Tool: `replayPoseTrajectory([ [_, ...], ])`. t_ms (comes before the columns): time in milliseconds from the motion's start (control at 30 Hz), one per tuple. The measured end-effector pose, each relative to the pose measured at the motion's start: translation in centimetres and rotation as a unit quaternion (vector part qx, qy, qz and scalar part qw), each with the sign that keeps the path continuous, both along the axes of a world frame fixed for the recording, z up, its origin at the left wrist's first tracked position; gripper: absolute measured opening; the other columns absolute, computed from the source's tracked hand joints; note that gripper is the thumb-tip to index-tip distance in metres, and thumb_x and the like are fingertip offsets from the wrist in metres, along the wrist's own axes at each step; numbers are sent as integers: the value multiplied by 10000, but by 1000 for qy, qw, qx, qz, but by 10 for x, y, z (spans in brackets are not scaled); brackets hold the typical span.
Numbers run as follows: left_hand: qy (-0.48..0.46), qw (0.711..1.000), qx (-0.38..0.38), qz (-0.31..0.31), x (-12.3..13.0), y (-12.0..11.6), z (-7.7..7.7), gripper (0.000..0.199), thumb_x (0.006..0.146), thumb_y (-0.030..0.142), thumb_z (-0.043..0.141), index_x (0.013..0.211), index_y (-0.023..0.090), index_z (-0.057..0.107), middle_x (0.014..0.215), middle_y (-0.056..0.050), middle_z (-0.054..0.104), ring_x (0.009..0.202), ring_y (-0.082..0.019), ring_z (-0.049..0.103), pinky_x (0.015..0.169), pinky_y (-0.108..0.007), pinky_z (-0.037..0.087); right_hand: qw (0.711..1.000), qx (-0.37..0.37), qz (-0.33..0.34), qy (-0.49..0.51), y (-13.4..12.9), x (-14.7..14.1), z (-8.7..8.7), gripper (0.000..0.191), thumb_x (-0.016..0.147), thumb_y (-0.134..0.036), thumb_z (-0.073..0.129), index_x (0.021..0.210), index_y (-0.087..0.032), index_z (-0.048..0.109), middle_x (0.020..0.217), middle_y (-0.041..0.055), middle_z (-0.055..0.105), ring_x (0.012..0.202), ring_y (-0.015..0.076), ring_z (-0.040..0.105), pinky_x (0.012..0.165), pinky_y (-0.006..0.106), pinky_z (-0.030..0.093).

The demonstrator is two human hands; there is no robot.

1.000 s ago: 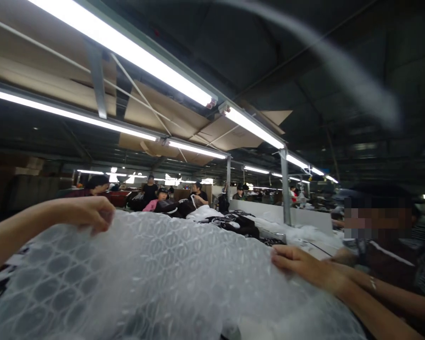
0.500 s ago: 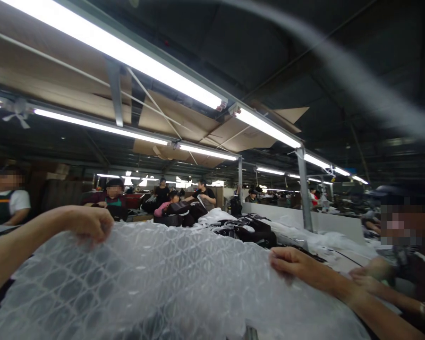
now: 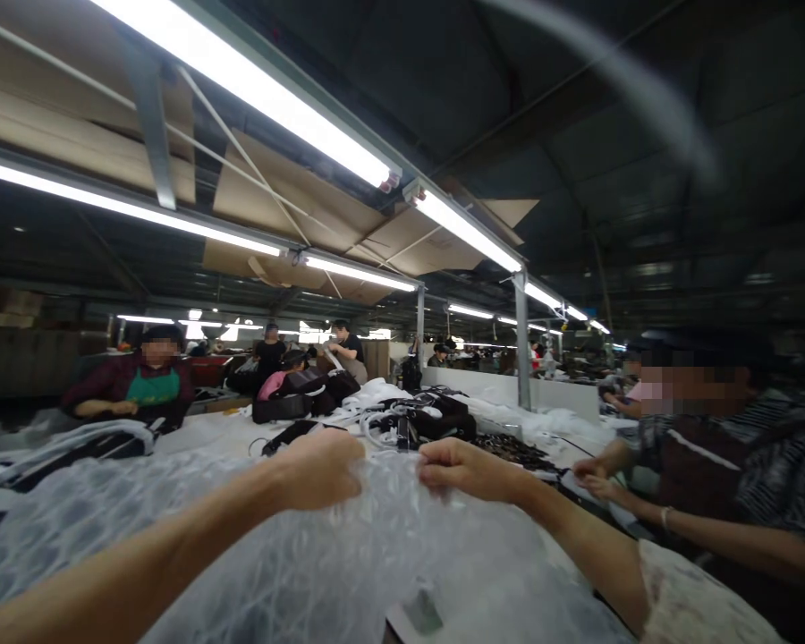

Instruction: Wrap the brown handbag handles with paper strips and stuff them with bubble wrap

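Observation:
A wide sheet of bubble wrap point(image 3: 201, 546) spreads across the lower part of the view, its top edge raised toward me. My left hand point(image 3: 326, 470) is closed on that edge near the middle, slightly blurred. Close to it on the right, my right hand point(image 3: 453, 470) pinches the same edge, with a short span of film between the two fists. Beneath the see-through film, low in the middle, lies a small dark and greenish item point(image 3: 421, 613) that I cannot make out.
Behind the film, a table holds a heap of black straps and bags point(image 3: 429, 416) and white material point(image 3: 376, 394). At right a co-worker point(image 3: 704, 447) handles something pale. Another co-worker point(image 3: 151, 385) in a green apron sits left. A metal post point(image 3: 523, 344) stands beyond.
My left hand has moved right and a little down along the bubble wrap, ending near my right hand. The right hand has shifted slightly left. The whole view has turned right.

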State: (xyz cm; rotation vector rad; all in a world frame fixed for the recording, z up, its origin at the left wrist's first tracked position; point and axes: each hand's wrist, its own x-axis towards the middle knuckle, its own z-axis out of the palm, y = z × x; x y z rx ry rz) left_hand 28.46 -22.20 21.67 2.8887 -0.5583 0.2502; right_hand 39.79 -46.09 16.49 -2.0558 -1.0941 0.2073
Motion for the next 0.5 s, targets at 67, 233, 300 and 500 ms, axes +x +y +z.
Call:
replayPoseTrajectory([
  [67,-27,999,27,36,6,1,-7,118,744,193,516,658,179,595,664,-23,597,649,-191,556,566,-276,328,1000,-3,-6,18,-8,3,-9,378,696,-443,775,917,-171,634,770,-20,640,682,124,582,631,224,466],
  [233,17,998,39,51,21,56,-2,139,725,184,477,623,183,571,596,-6,594,593,-175,575,553,-260,356,996,-44,-32,70,-39,13,-45,343,586,-375,814,781,-153,639,676,-18,640,602,128,575,559,225,430],
  [300,61,996,41,53,25,79,2,125,697,188,485,632,180,592,568,0,598,569,-174,591,538,-245,391,996,-38,-37,74,-46,15,-55,307,671,-434,734,740,-156,623,645,-11,628,585,127,567,572,237,427],
  [500,43,994,91,48,22,79,12,140,624,117,513,672,155,639,720,-80,687,728,-268,659,636,-318,490,998,0,-55,-13,-38,4,-58,261,837,-408,585,725,-173,569,636,-25,549,606,116,500,588,231,374],
])
